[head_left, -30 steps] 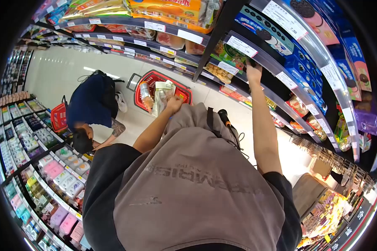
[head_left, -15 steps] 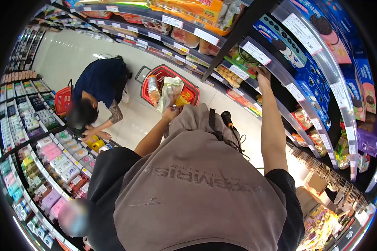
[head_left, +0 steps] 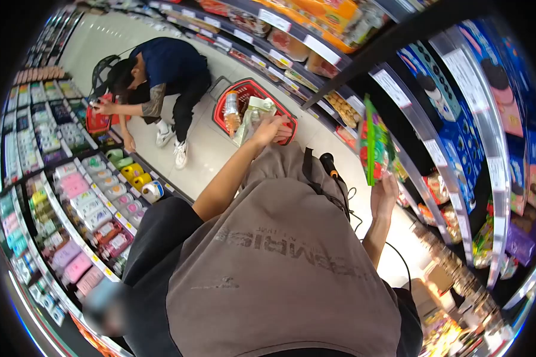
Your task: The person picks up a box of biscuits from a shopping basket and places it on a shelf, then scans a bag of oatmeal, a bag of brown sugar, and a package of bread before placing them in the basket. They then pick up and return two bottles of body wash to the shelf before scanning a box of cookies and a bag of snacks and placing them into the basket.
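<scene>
A green and red plastic snack bag hangs upright from my right hand, its lower end pinched in the fingers in front of the right shelves. My left hand is over the near right part of a red shopping basket, its fingers curled; what they grip, if anything, is hidden. Beside that hand inside the basket lie a pale green-and-white bag and a clear pack with an orange end.
A person in dark blue crouches at the left shelves by another red basket. Bottles fill the left shelves, with blue cookie boxes on the right. A black-handled object with a cable is near my waist.
My right hand has come away from the shelf and back toward me with the snack bag. The left hand has moved up over the basket. The other person has shifted and raised one arm.
</scene>
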{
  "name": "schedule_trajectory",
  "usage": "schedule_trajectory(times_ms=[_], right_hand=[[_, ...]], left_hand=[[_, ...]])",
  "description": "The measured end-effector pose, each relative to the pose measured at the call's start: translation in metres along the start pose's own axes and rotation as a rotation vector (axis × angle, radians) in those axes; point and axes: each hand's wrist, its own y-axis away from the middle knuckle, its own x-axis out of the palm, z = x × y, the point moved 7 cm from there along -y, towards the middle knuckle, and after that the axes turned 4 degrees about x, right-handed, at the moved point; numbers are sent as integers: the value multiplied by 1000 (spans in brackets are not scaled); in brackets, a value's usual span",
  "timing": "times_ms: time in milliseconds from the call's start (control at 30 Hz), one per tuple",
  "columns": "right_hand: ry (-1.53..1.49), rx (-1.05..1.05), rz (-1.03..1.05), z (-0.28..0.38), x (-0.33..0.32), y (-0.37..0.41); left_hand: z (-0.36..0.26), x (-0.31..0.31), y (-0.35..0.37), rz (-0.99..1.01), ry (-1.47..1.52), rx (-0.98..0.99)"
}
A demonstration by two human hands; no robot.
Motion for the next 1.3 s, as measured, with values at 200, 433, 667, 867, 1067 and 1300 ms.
schedule_trajectory(times_ms=[200, 433, 667, 867, 1067, 1300], right_hand=[[627, -2, 395, 46, 73, 20], [269, -16, 301, 37, 52, -16], [1642, 625, 141, -168, -76, -72], [1477, 614, 244, -177, -55, -77], [1495, 450, 113, -178, -61, -94], [865, 135, 205, -41, 14, -44]], left_hand=[[-57, 84, 21, 809, 626, -378], [-87, 83, 35, 601, 396, -1], [-81, 83, 33, 708, 913, -44], [-131, 103, 66, 1091, 1081, -69], [-154, 110, 70, 1113, 1129, 59], [-150, 111, 47, 1090, 1401, 109]])
